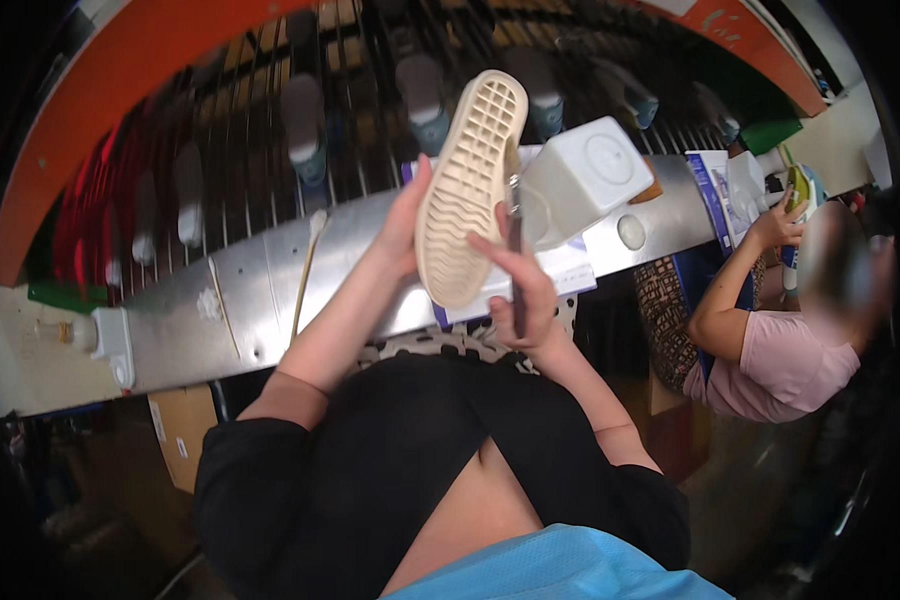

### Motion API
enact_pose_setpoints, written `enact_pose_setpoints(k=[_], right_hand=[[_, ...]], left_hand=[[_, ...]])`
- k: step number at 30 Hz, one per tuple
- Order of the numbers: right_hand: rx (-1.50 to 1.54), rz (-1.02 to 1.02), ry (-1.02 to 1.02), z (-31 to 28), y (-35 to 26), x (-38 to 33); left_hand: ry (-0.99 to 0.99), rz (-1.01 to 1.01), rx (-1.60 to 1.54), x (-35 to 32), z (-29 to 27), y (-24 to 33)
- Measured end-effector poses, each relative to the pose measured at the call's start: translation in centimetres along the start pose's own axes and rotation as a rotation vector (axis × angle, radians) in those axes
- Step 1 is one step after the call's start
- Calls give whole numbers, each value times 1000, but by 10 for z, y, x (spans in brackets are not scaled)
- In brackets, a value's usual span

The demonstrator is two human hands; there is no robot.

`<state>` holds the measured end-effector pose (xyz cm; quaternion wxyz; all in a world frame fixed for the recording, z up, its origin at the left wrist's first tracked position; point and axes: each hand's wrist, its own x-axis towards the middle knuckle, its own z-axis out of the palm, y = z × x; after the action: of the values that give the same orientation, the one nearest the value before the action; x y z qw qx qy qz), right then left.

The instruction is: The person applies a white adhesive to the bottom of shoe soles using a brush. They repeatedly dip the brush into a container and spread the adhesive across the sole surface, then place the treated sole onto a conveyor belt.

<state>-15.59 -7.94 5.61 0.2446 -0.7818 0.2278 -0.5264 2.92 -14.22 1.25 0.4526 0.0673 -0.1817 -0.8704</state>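
A cream shoe sole (460, 215) is tilted up in front of me, its ridged, gridded underside in view. My left hand (402, 225) is closed on its left edge. A thin brush (516, 225) with a dark handle and metal collar is gripped in my right hand (530, 295). The brush's tip end is by the upper right edge of the sole; whether they touch I cannot tell. My right index finger reaches to the sole's lower right side. Just right of the brush is a white square plastic container (582, 180), lying tilted on the bench.
A metal ledge (260, 280) runs before a dark barred rack carrying several grey and blue shoes (423, 95). Two thin sticks (306, 270) lie at left, near a white bottle (115, 345). A round white lid (631, 232) lies at right. Farther right, a co-worker (770, 340) handles a yellow-green thing.
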Motion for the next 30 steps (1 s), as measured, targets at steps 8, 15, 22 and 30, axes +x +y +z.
enact_pose_setpoints(k=[8,15,22,30], right_hand=[[-316,169,134,-2,19,0],[-503,-145,-140,28,20,14],[-337,-165,-270,12,2,7],[796,467,297,-6,24,0]], left_hand=[[383,53,204,-34,0,-29],[397,237,202,-19,27,-28],[458,248,171,-24,16,-15],[216,330,-56,-26,10,3]])
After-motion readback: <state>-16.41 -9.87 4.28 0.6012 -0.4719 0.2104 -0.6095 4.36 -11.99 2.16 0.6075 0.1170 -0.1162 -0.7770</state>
